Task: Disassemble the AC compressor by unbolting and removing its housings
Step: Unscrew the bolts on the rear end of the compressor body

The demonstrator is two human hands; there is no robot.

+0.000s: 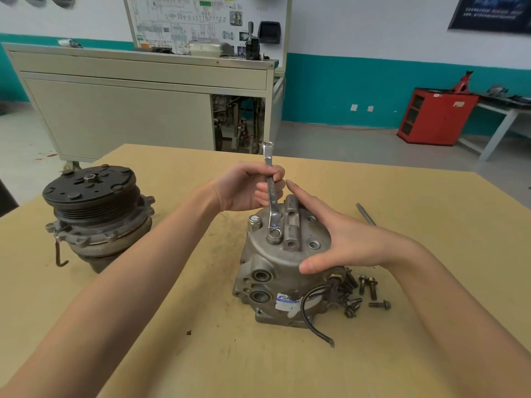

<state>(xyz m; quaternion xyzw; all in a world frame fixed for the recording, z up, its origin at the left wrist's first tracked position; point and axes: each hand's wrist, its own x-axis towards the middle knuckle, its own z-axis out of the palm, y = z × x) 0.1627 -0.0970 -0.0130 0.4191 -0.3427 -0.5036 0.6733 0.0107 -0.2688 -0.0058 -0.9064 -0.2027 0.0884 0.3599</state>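
Starting at the left, the left hand (pixel 244 191) is curling its fingers round the upper shaft of the wrench (pixel 271 196). The wrench is standing steeply, with its lower ring sitting over a bolt (pixel 275 236) on top of the compressor housing (pixel 267 262). Pulled at that angle, the ring may be gripping only part of the bolt head, so it could slip off, round the head, or throw the knuckles against the raised port block (pixel 291 222) just beside it. Nothing seems to be clamping the housing to the surface (pixel 201 340), so a hard pull could twist or tip it. The right hand (pixel 339 239), fingers straight and together, is pressing flat on the dome against that, but a palm may slide on bare metal. The loose bolts (pixel 365 288) lying by the base could get scattered.

The housing is sitting directly under both hands. The left hand is hovering just behind its top, touching only the wrench, while the right hand is resting on its right shoulder with the thumb down the side.
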